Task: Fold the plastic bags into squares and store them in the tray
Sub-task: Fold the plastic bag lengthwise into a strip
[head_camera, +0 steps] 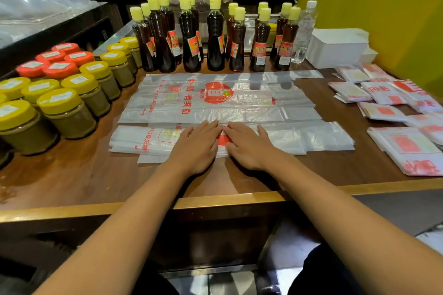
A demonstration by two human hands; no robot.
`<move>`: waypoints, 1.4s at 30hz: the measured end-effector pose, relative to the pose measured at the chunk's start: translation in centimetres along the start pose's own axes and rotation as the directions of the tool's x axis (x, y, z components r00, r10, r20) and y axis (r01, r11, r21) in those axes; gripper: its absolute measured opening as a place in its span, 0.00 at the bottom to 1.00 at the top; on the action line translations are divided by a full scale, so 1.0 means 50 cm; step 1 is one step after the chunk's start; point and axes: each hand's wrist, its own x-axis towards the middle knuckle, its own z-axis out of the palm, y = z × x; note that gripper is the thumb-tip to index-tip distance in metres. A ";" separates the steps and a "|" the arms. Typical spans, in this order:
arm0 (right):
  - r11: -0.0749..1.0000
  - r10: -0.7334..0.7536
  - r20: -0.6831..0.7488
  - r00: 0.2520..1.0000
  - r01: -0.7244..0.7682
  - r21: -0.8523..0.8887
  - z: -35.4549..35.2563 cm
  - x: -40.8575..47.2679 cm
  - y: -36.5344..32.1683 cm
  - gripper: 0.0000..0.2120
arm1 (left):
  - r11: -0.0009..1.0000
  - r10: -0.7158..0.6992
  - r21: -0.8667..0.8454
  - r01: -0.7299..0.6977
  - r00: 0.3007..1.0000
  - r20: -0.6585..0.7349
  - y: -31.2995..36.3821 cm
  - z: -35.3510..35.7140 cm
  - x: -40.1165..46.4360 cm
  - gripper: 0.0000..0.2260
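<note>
The left hand [195, 145] and the right hand [249, 145] are laid flat, fingers straight and grasping nothing, side by side on the near folded bag [299, 137], with the fingertips nearly meeting over its red print. The bag is judged to be pressed this way so that its long fold is held down and creased before the strip is turned into a square; the central placement lets the crease be smoothed outward to either end.

Just beyond the fingertips, a second bag [215, 100] is spread out flat, printed side up, presumably kept ready for its turn. Well to the right of the right hand, finished folded squares [383, 92] are scattered on the desk [96, 175], not yet stored. Farther off, beyond and to the right of that hand, the white tray [335, 49] is stood against a yellow wall [395, 31]; whether anything lies in it cannot be told.

Beyond the hands a row of dark bottles [189, 33] with yellow caps is lined up, and to the left of the left hand jars [67, 115] with yellow and red lids are grouped. The desk is of dark brown wood with a lighter front edge, and shop shelving is seen behind.
</note>
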 end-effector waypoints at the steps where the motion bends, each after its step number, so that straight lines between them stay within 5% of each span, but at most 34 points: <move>1: 1.000 0.009 -0.002 1.000 -0.009 0.009 0.004 0.003 -0.009 0.27 | 1.000 -0.010 -0.009 0.010 1.000 0.007 0.001 -0.001 -0.001 0.23; 6: 0.997 0.056 -0.024 0.998 -0.057 -0.045 0.023 -0.001 0.011 0.31 | 0.996 -0.086 0.014 0.086 0.995 0.058 0.001 -0.003 0.000 0.25; 14: 0.945 0.312 -0.032 0.950 -0.314 -0.098 -0.026 -0.074 0.242 0.35 | 0.995 -0.096 0.028 0.094 0.993 0.069 -0.007 0.007 0.003 0.28; 19: 0.913 0.395 -0.011 0.918 -0.394 -0.104 -0.045 -0.071 0.224 0.33 | 0.995 -0.092 0.045 0.089 0.994 0.060 -0.001 0.008 0.003 0.27; 23: 0.970 0.214 -0.131 0.968 -0.226 -0.088 -0.038 -0.031 0.070 0.31 | 0.997 -0.072 0.003 0.072 0.997 0.023 0.006 0.002 0.000 0.26; 26: 0.987 0.034 -0.042 0.999 -0.027 0.157 -0.014 0.008 -0.055 0.26 | 0.998 -0.037 -0.054 0.037 0.999 0.001 0.004 0.001 -0.006 0.25; 30: 0.914 0.052 -0.114 0.992 -0.001 0.406 0.013 0.028 -0.097 0.22 | 0.985 -0.071 -0.162 0.066 0.997 -0.026 -0.012 -0.004 -0.009 0.23; 33: 0.939 0.045 -0.190 0.981 0.023 0.343 0.026 0.031 -0.091 0.19 | 0.965 -0.095 -0.247 0.086 0.995 -0.023 -0.018 -0.013 -0.011 0.20; 38: 0.997 0.014 -0.112 0.994 -0.006 0.074 0.047 0.044 -0.077 0.25 | 0.985 -0.166 -0.027 0.171 0.977 0.136 -0.071 -0.042 -0.040 0.26; 42: 1.000 0.010 -0.105 0.994 -0.013 -0.027 0.058 0.040 -0.077 0.28 | 0.935 -0.349 0.111 0.337 0.930 0.111 -0.183 -0.060 -0.089 0.31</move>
